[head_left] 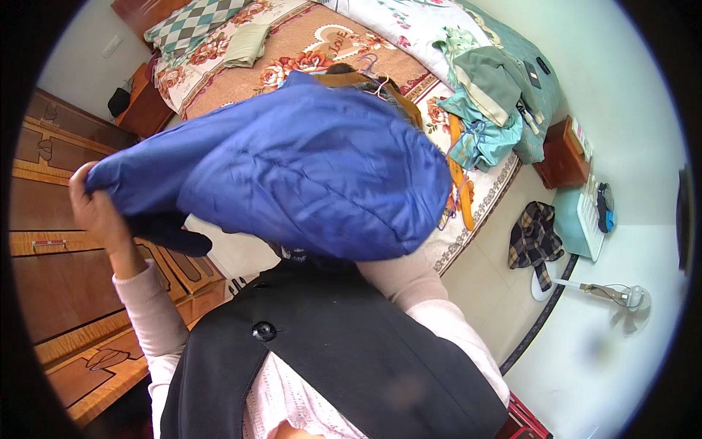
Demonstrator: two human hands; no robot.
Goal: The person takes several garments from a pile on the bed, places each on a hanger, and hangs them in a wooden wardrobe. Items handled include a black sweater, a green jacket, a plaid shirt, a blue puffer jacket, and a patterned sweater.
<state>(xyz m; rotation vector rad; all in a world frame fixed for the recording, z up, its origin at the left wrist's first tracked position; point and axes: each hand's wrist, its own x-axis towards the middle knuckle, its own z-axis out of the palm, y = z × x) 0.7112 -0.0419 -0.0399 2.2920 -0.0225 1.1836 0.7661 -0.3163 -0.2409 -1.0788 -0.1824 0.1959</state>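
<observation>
A large blue jacket point(314, 168) is held up in front of me, spread above the near side of the bed. At the far left, my left hand point(101, 212) is closed on one end of it. A dark sleeve-like part point(175, 235) hangs below that hand. My right forearm point(406, 282) runs up beneath the jacket, whose cloth covers my right hand entirely. Just beyond the jacket, a brown garment point(406, 102) and thin hangers point(382, 86) lie on the bed, partly covered from sight.
The bed point(292, 55) carries a flowered spread, a checked pillow point(194, 29), folded beige cloth point(247, 45), piled green clothes point(497, 80) and an orange hanger point(462, 175). Wooden cabinets point(55, 205) line the left. A plaid shirt point(536, 238) and a fan point(629, 300) are at the right.
</observation>
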